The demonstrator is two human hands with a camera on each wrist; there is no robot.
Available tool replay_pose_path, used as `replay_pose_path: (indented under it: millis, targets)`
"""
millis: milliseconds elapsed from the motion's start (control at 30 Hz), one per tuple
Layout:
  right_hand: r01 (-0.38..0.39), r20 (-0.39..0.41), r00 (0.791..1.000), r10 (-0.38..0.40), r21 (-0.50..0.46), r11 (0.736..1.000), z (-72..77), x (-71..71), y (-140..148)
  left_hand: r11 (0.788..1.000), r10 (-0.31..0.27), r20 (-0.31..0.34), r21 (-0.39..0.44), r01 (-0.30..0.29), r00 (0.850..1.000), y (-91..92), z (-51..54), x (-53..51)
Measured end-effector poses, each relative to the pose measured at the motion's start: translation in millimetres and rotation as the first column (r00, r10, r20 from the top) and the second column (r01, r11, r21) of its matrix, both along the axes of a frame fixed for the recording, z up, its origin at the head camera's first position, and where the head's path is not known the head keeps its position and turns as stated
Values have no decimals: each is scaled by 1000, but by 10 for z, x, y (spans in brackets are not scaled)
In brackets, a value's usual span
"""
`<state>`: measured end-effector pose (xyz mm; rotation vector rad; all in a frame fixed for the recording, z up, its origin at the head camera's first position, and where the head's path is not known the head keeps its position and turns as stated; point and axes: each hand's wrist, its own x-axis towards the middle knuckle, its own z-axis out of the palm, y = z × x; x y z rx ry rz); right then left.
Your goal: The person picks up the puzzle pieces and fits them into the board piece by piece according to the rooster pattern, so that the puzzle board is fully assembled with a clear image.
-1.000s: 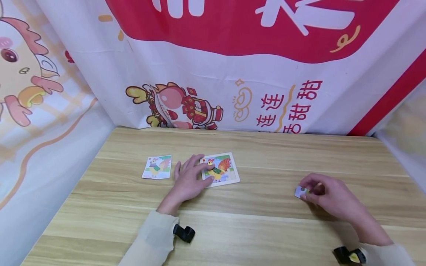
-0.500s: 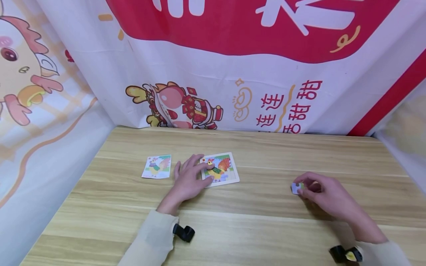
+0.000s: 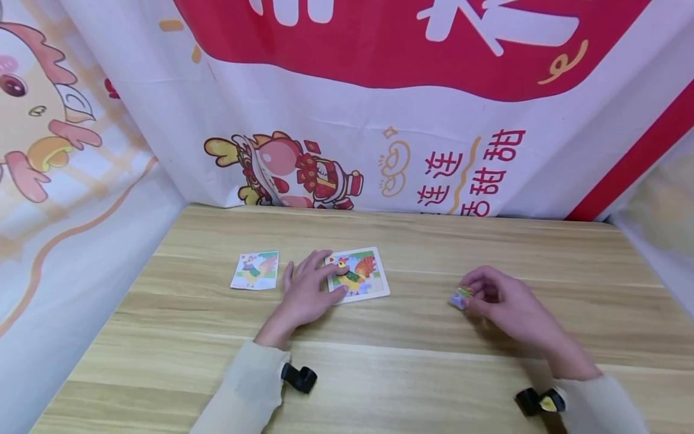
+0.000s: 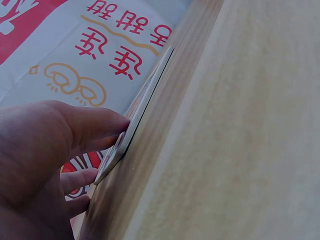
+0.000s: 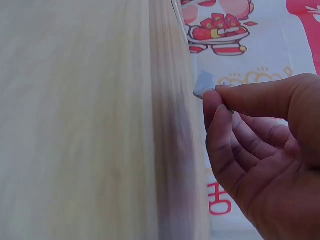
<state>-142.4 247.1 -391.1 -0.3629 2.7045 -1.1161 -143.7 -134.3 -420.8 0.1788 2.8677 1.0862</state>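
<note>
A jigsaw puzzle of a rooster in a white tray point(image 3: 384, 281) lies flat on the table. My left hand point(image 3: 305, 296) rests over the tray's left side with its fingers spread, the thumb and forefinger touching the puzzle. In the left wrist view the thumb point(image 4: 102, 124) presses on the tray's near edge. To the right, my right hand point(image 3: 512, 308) holds a small puzzle piece point(image 3: 458, 299) between thumb and fingertips, just above the table. The right wrist view shows the piece's pale blue corner point(image 5: 204, 82) sticking out; the fingers hide the rest.
Left of my left hand lies a paper picture card point(image 3: 254, 270) with the same rooster, paler. The wood-grain table point(image 3: 412, 386) meets a printed cloth backdrop point(image 3: 368, 108) behind and another cloth at the left. Black camera mounts point(image 3: 299, 378) sit on both wrists.
My right hand has moved left and slightly away from me with the puzzle piece, which has turned between its fingertips. The left hand and the tray have stayed put.
</note>
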Motion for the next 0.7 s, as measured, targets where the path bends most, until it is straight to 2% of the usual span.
replay_pose_path:
  millis: [167,367,700]
  targets:
    - [-35,8,999,35,-10,999,16,-54,-146,1000,-2,-3,4,2,1000,-2,-10,-10]
    - [-61,57,997,61,-3,998,33,-114,-300,1000,1,0,-3,-1,1000,9,-1,-6]
    - [-97,56,994,97,-1,995,-3,-199,-542,1000,9,2,-5,-9,1000,6,6,6]
